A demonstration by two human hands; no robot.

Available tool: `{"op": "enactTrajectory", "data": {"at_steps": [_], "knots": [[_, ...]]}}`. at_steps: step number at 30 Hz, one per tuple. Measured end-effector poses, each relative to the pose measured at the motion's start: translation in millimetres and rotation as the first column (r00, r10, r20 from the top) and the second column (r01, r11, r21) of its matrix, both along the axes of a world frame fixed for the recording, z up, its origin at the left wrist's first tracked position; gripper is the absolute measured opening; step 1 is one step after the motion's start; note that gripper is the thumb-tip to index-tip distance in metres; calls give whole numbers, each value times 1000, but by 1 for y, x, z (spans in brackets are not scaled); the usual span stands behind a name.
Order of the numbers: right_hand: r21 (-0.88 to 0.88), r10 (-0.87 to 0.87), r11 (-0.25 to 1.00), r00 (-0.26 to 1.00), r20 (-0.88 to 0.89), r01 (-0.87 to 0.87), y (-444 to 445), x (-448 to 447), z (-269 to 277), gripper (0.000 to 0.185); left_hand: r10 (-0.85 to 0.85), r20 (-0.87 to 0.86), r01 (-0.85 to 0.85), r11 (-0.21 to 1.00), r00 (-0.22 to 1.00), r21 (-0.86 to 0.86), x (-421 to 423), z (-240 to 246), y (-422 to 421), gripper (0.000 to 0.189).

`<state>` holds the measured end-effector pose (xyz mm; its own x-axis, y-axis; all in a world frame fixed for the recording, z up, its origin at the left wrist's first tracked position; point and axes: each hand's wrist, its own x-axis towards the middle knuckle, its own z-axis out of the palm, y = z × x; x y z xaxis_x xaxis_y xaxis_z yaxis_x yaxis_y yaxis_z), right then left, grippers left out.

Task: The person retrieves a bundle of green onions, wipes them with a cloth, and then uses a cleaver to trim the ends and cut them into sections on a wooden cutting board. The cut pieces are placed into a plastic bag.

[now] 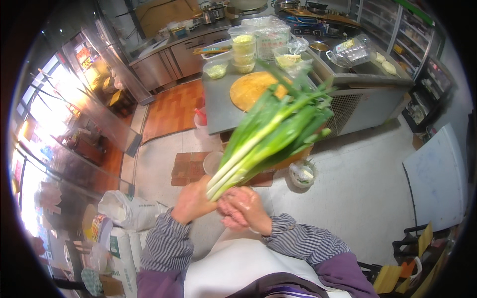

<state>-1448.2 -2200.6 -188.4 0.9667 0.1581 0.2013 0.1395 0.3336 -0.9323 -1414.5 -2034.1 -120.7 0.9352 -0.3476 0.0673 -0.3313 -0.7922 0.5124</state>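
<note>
A thick bunch of large green onions (257, 138) slants up and away from me, white ends toward my body and leafy tops far off. Around its white lower stalks my left hand (193, 201) is closed. My right hand (254, 209) grips a crumpled pink cloth (230, 214) right beside those stalk ends. Whether the cloth touches the stalks cannot be made out. The leaves hide part of a round wooden cutting board (246, 89) on the grey worktop (220, 115) ahead.
Stacked clear tubs (244, 52) of chopped food and a wrapped box (270, 41) stand on the worktop. A large plastic bottle (352, 52) lies on the counter at right. On the floor are a small bin (303, 175) and flattened cardboard (188, 169). White sacks (128, 210) stand left.
</note>
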Motion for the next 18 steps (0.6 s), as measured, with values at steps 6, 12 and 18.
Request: {"op": "enactTrajectory", "data": {"at_steps": [6,12,18], "knots": [[90,-146,980,953,-264,175,-36,138,-20,20,-231,66,228,972,971,56,177,-26,-44,31],[373,-41,903,905,-423,215,-69,263,-44,19,-370,-12,369,924,929,96,325,-68,-89,40],[98,-121,974,833,-540,206,-91,326,-65,14,-381,103,381,924,919,17,392,-133,-118,49]]}}
